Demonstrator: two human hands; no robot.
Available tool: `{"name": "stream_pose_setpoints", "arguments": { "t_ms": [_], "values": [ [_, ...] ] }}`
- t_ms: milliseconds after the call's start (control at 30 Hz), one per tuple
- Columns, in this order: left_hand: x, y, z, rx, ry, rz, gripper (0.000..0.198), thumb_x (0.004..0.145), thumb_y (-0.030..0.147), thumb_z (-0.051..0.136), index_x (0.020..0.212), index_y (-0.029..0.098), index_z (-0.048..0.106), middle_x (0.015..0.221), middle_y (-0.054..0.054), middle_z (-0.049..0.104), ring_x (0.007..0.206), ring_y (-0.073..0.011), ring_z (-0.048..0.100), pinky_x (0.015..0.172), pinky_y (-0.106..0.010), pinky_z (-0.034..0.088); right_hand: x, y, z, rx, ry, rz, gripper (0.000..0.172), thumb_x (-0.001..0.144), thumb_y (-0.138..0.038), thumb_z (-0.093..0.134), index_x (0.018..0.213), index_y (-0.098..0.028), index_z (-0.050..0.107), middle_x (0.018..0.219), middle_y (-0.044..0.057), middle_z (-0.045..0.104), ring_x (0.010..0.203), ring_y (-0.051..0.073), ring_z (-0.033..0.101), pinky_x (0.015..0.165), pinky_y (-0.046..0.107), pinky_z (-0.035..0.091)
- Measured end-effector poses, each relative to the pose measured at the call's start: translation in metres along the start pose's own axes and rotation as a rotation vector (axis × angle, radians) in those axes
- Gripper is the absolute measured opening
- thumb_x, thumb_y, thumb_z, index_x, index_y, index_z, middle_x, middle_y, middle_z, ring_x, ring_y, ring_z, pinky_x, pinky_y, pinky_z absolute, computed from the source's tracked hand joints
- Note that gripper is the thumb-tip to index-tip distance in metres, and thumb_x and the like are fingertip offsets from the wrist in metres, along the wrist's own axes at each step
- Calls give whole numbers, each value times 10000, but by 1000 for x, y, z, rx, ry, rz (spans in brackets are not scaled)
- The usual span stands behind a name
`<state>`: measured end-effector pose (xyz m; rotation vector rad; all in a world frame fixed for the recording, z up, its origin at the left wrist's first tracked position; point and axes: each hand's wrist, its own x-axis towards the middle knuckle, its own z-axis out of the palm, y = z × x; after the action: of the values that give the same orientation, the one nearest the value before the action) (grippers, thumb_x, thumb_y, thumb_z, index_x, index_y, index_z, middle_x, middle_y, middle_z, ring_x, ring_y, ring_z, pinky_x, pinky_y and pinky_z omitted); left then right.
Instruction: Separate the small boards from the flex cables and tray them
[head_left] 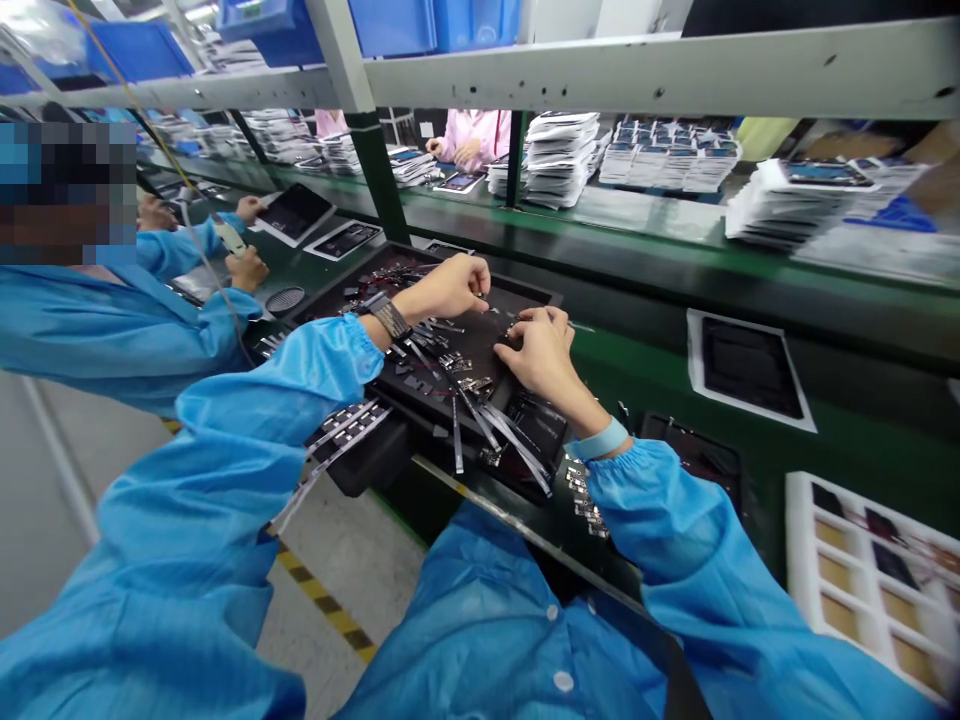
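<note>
Both hands are over a black tray (517,292) full of small parts. My left hand (450,287), with a dark watch on its wrist, has thumb and fingers pinched together above the tray's far side; whatever is between them is too small to make out. My right hand (541,350), with a pale blue wrist band, curls its fingers close to the tray's right side, and a small dark part seems to be at its fingertips. Below the hands lie flat ribbon cables (457,435), small circuit boards (474,384) and grey pads (417,383).
A co-worker in blue sleeves (150,330) works to my left. Right of the tray lie a dark panel on white paper (752,368) and a white compartment box (799,560). Paper stacks (561,160) stand behind, under a metal shelf beam (600,80) and green post (381,180).
</note>
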<state>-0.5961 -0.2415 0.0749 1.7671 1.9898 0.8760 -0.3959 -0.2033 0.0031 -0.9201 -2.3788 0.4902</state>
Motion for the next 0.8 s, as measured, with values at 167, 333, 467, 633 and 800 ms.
{"name": "stream_pose_setpoints", "arguments": {
  "t_ms": [167,333,467,633,800],
  "values": [
    [-3,14,-9,-1,19,-20,279,710,101,822,761,203,567,712,0,646,693,-151,607,674,-292,486,-8,4,-4,49,91,-21,121,928,-279,701,885,-200,781,1494,171,608,1522,465,304,1181,699,324],
    [-4,31,-19,-52,43,5,240,755,148,829,810,197,600,750,-33,685,729,-169,641,688,-320,520,-18,8,-16,117,226,17,160,979,-300,673,969,-202,799,1568,171,567,1566,447,271,1204,693,313],
    [1,59,-22,-40,34,65,246,805,257,856,927,174,658,806,-69,726,790,-201,694,751,-368,563,-28,23,-27,205,282,79,148,965,-351,712,935,-219,770,1500,154,636,1538,405,347,1215,647,339],
    [26,119,4,32,-88,161,247,828,266,846,1004,160,709,806,-61,729,847,-231,732,800,-381,569,-53,62,-50,439,282,259,184,917,-399,722,934,-218,752,1273,127,770,1301,319,612,1155,519,442],
    [70,188,69,131,-236,304,245,773,210,833,993,117,777,720,-51,704,879,-264,736,832,-368,579,-115,102,-95,664,327,452,277,873,-403,720,1062,-210,781,1180,84,805,1137,281,700,1067,448,504]
  ]
}}
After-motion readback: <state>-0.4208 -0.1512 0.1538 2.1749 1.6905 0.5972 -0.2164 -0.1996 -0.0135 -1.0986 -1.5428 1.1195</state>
